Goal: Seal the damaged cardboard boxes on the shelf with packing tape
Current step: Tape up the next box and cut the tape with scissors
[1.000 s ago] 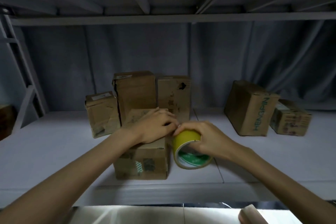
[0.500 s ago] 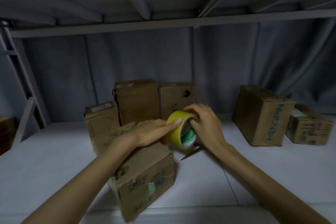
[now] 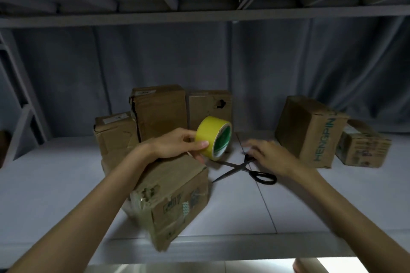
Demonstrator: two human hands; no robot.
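Left hand (image 3: 177, 145): grips the yellow packing tape roll (image 3: 213, 137), raised above the torn front box (image 3: 170, 197)
Right hand (image 3: 266, 155): fingers spread, blurred, holding nothing, over the open black scissors (image 3: 246, 169)
Shelf (image 3: 299, 206): bears five more cardboard boxes behind

Dim light; a grey curtain (image 3: 221, 68) hangs behind the white metal shelving (image 3: 66, 175).

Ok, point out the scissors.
The scissors lie open on the shelf, centre-right, under the right hand, between the front box and the HENGPIN box.
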